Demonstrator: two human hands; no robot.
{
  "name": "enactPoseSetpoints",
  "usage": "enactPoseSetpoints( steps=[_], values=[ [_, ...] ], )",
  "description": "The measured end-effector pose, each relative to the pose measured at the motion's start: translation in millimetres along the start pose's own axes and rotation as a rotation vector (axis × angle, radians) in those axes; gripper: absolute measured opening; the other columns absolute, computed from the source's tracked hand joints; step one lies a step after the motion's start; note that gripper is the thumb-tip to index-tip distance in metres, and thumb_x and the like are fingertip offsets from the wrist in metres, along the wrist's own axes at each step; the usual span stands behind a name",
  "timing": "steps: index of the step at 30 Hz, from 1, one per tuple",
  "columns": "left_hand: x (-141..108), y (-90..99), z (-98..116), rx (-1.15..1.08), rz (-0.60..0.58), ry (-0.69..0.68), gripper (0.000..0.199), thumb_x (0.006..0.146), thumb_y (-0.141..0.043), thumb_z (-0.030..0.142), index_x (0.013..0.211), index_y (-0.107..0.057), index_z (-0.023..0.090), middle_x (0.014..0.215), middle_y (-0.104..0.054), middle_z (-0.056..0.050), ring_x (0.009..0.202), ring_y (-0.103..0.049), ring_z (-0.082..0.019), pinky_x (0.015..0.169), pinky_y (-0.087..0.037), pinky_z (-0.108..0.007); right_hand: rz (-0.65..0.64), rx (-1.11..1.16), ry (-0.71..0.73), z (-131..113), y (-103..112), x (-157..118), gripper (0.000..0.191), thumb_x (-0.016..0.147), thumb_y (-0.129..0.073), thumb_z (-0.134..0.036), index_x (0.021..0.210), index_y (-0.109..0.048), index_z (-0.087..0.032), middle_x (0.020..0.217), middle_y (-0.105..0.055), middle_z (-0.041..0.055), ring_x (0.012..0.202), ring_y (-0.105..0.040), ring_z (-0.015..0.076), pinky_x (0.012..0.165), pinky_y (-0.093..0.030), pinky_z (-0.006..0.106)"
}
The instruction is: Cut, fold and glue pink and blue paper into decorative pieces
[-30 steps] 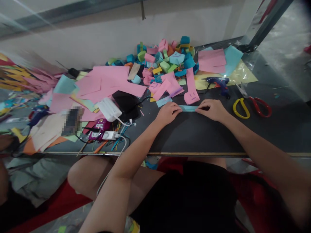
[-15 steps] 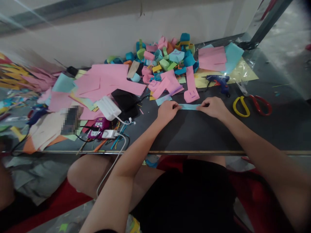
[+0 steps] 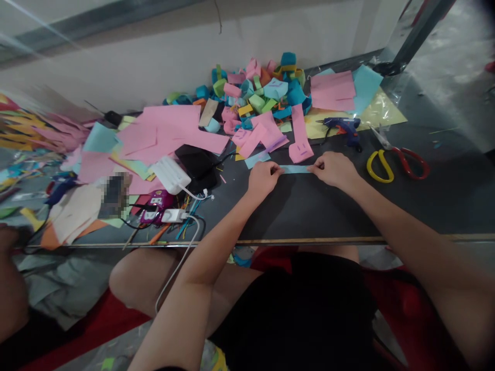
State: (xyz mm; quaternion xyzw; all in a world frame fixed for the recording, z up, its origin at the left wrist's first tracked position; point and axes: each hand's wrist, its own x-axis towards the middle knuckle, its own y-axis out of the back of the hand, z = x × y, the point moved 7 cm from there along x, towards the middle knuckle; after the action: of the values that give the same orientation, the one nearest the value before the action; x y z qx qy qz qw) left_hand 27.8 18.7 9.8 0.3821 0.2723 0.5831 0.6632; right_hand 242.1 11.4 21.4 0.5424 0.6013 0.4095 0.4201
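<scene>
A narrow light blue paper strip [image 3: 296,169] stretches level between my two hands, just over the dark tabletop [image 3: 301,211]. My left hand [image 3: 263,178] pinches its left end between thumb and fingers. The right end is pinched by my right hand [image 3: 334,169]. Beyond my left hand lies another light blue paper piece [image 3: 258,159], beside folded pink papers [image 3: 266,131]. A pink strip with purple marks [image 3: 300,141] lies just past the held strip.
Scissors with yellow and red handles [image 3: 398,164] and a blue glue gun [image 3: 344,125] lie to the right. Coloured paper loops [image 3: 255,93] are heaped at the back. Pink sheets [image 3: 170,123], a white power bank [image 3: 170,174] and a purple power strip [image 3: 157,206] with cables are left.
The view has shifted slightly. Both hands still pinch the blue strip, which now lies flatter and shows a smoother face. At the far left, another person's arm has come further into view.
</scene>
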Motion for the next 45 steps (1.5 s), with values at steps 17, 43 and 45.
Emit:
enactPoseSetpoints(
  steps=[17,43,45],
  values=[
    [-1,7.3,-19,-0.02,0.119,-0.014,0.02,0.085,-0.076,0.012,0.104,-0.073,0.018,0.098,-0.075,-0.007,0.096,-0.069,-0.023,0.096,-0.055,-0.042,0.071,0.033,-0.036,8,3,-5,0.042,0.09,-0.071,-0.059,0.072,-0.067,-0.021,0.093,-0.068,0.0085,0.083,-0.062,0.0237,0.068,-0.042,0.035],
    [-61,-9.5,37,0.388,-0.074,-0.426,0.046,0.105,-0.05,0.031,0.144,-0.06,0.009,0.14,-0.068,-0.018,0.127,-0.064,-0.028,0.108,-0.052,-0.041,0.114,-0.208,0.459,-41,-32,-66,0.063,0.106,-0.033,-0.04,0.154,-0.05,-0.003,0.158,-0.053,0.0217,0.148,-0.052,0.0329,0.127,-0.033,0.056],
    [-60,-9.8,38,0.39,-0.051,-0.408,0.044,0.106,-0.048,0.032,0.142,-0.061,0.009,0.14,-0.068,-0.017,0.126,-0.066,-0.027,0.106,-0.053,-0.041,0.122,-0.236,0.424,-30,-25,-67,0.063,0.106,-0.034,-0.041,0.153,-0.052,-0.002,0.156,-0.055,0.0216,0.146,-0.054,0.0322,0.125,-0.036,0.054]
  ],
)
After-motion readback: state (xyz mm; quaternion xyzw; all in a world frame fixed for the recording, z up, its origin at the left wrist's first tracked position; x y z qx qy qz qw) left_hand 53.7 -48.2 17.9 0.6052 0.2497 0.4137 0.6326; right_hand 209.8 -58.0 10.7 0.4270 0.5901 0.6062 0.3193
